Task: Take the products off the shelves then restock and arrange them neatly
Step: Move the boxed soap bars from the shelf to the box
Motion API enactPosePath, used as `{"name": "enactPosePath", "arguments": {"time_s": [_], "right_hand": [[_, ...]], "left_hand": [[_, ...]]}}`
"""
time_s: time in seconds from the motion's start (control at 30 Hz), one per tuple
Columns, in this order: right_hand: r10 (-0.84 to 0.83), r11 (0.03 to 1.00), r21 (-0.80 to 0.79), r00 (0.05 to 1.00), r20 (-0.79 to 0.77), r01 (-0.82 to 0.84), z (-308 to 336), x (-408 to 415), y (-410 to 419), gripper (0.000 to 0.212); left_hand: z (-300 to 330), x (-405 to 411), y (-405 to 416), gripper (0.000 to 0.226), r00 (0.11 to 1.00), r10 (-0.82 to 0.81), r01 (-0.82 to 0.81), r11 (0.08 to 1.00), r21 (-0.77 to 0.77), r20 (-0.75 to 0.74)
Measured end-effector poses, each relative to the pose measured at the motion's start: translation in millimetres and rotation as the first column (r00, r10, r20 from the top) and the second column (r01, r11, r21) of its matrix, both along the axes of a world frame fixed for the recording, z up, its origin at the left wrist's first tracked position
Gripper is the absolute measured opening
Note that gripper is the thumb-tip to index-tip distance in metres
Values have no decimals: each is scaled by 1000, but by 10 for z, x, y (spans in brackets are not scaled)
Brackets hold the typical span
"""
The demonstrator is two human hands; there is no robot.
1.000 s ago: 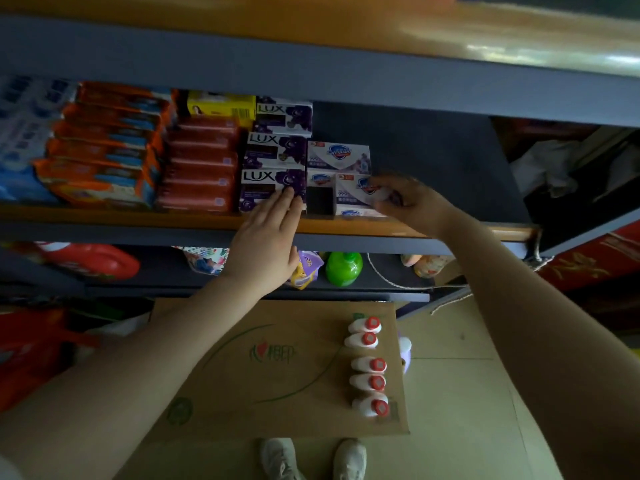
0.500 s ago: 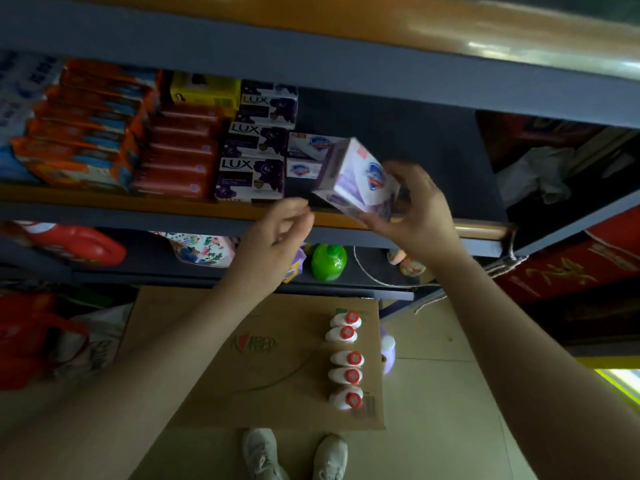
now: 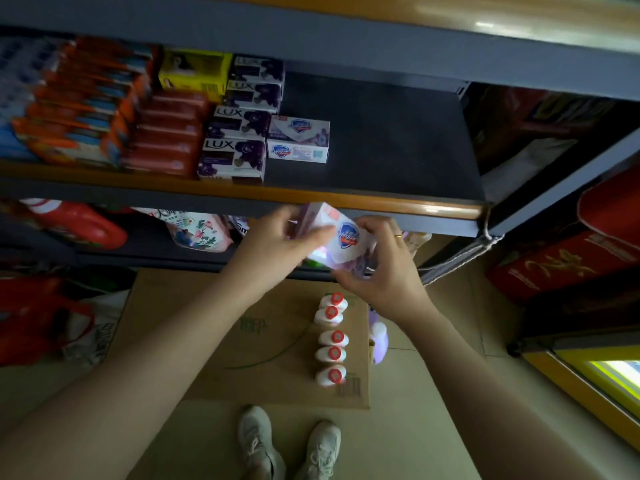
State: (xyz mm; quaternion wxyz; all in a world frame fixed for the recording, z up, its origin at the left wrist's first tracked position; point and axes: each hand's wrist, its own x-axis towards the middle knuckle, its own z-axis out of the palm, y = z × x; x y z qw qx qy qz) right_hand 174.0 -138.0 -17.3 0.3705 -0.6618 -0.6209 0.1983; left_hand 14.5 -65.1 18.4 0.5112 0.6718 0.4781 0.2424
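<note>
Head view showed the taking-off step in hand: both hands held a white-and-purple soap pack (image 3: 341, 237) in the air, just below and in front of the wooden shelf edge (image 3: 398, 204), clear of the shelf. The right hand (image 3: 377, 271) curled round the pack's right and lower side, thumb and fingers clamped on it; a ring showed on one finger. The left hand (image 3: 277, 244) met the pack from the left, its fingers wrapped over the near upper corner, so the pack sat gripped between the two hands. Motion blur hid how many boxes made up the pack.

Above and behind the grip, two more boxes of the same soap (image 3: 299, 140) sat stacked on the shelf beside the purple LUX boxes (image 3: 239, 140). Below the grip, on the floor, a flat cardboard sheet (image 3: 270, 341) carried a row of white bottles with red caps (image 3: 332, 337).

The next move probably called for lowering the pack onto bare cardboard to the left of the bottles, without knocking them.
</note>
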Motion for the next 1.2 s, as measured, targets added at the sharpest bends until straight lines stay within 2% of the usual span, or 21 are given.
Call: {"name": "enactPosePath", "arguments": {"time_s": [0.07,0.1,0.13,0.17,0.2,0.23,0.27,0.33,0.37,0.43,0.53,0.6,0.63,0.7,0.77,0.83,0.9,0.97,1.03,1.1,1.2], "right_hand": [[55,995,78,990,127,-65,-16,9,-58,65],[66,995,66,993,93,-72,-31,21,-86,69],[63,998,2,998,-30,-63,-42,41,-114,77],[42,994,-91,975,-220,-63,-28,69,-145,83],[20,980,-170,911,-412,-99,-29,115,-182,84],[10,964,-216,836,-549,-154,-26,164,-220,76],[24,954,-232,815,-579,-193,-14,206,-248,64],[69,961,-214,902,-426,-174,0,243,-289,41],[78,978,-165,955,-285,-130,-1,241,-309,38],[125,992,3,991,-48,-125,-44,232,-343,43],[209,936,210,925,318,-284,-165,191,-443,48],[218,886,264,844,490,-382,-219,177,-506,49],[222,874,269,823,522,-406,-241,174,-532,49],[242,883,254,846,476,-395,-283,193,-562,48],[254,933,184,928,274,-310,-319,225,-560,43],[152,988,-7,988,-32,-153,-338,248,-542,39],[-8,958,-281,969,-246,-64,-396,253,-490,38],[-37,902,-426,971,-238,-70,-519,201,-419,33],[26,878,-466,983,-181,-109,-667,90,-357,27],[23,865,-494,990,-140,-91,-803,-10,-295,26],[-27,892,-452,999,-25,13,-956,-3,-122,19]], "left_hand": [[-75,9,-48,31,998,1,-2,1000,-13,-60],[-116,7,-72,32,1000,16,-16,997,-77,-9],[-147,3,-107,31,996,38,-23,984,-175,84],[-193,-9,-140,33,980,62,-12,966,-258,186],[-247,-24,-165,35,960,81,4,953,-302,268],[-302,-44,-185,38,944,82,22,950,-310,320],[-355,-62,-202,40,936,67,41,954,-296,346],[-466,-87,-239,45,955,-36,92,980,-178,293],[-526,-96,-254,47,972,-97,114,991,-72,212],[-670,-92,-275,46,992,-122,114,982,153,42],[-820,-47,-360,49,997,-80,73,943,325,6],[-881,-4,-428,49,996,-49,26,956,291,73],[-900,6,-461,45,995,-30,5,969,247,97],[-961,-10,-496,37,992,-23,-1,981,194,125],[-1023,-67,-535,36,995,-34,17,984,178,94],[-1061,-143,-582,41,993,15,-20,999,44,115],[-1055,-209,-638,39,970,113,-87,988,-126,215],[-1030,-252,-665,33,920,250,-173,950,-259,303],[-1097,-317,-606,27,850,423,-289,873,-393,315],[-1280,-408,-497,19,821,530,-403,803,-440,215],[-1742,-512,-307,17,831,555,-535,775,-337,-42]]}}
